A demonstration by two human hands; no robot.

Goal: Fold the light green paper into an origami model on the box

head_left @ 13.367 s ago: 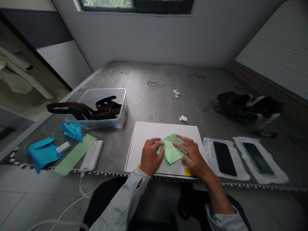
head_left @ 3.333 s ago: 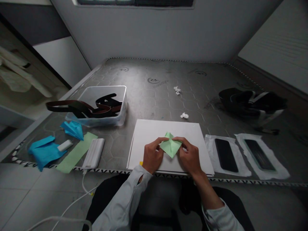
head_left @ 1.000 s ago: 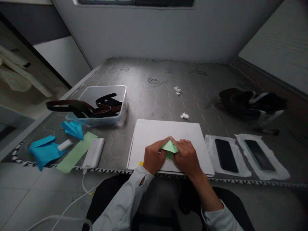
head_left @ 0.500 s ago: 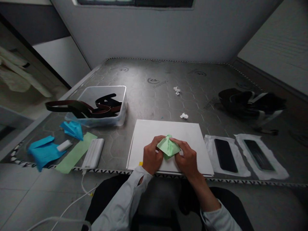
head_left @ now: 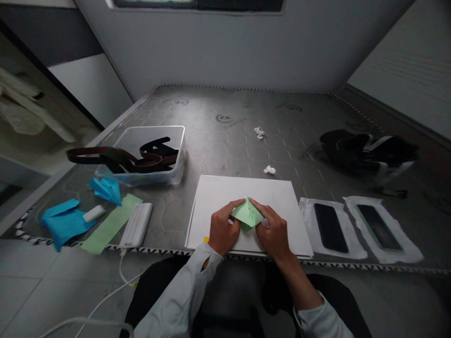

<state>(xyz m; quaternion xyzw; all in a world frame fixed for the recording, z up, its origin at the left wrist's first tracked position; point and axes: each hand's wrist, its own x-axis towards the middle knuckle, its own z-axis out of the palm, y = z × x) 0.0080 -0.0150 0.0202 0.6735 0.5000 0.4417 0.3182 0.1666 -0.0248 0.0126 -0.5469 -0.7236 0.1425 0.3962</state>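
L hand (head_left: 222, 230) & R hand (head_left: 274, 231) grip the folded green paper (head_left: 248, 214) by its sides over the white box (head_left: 211, 195), tho can't tell if it touches, w/ a phone (head_left: 330, 227) to R.

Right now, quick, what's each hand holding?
Left hand: closed, holding the folded green paper by its left side.
Right hand: closed, holding the same paper's right side.

Folded, creased pale green paper (head_left: 247, 214) forms a peak above a white surface (head_left: 273, 190).
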